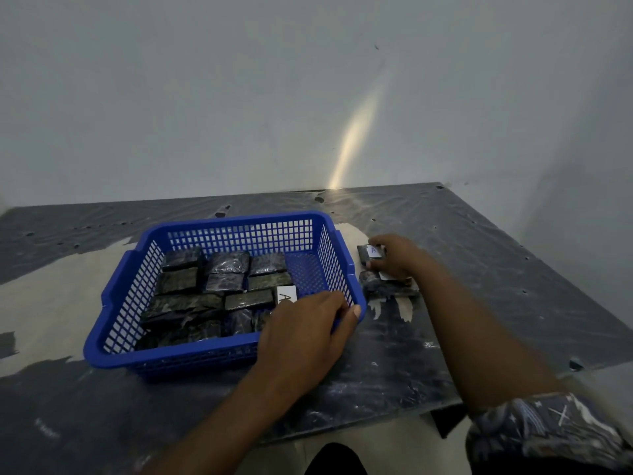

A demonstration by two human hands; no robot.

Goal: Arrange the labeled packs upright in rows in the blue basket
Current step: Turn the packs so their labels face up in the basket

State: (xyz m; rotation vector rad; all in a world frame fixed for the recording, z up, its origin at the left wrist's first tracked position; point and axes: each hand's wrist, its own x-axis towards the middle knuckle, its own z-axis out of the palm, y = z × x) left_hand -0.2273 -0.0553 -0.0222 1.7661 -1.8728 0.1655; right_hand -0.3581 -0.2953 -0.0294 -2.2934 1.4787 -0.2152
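Head view: right hand (394, 257) closing its grip on a labeled pack (368, 252) just right of the blue basket (239, 234), left hand (308, 332) clasping the near-right rim.

A plain pale grey wall (239, 97) fills the far half of the scene, dim and unevenly lit. A narrow streak of warm light (356, 132) slants down it to the far edge of the tabletop (479, 234). The tabletop is dark, covered in a wrinkled glossy film with small holes, and worn through to pale patches (51, 286) on the left. At the right the wall turns a corner (582, 166). Below the near edge, a pale floor (394, 440) shows.
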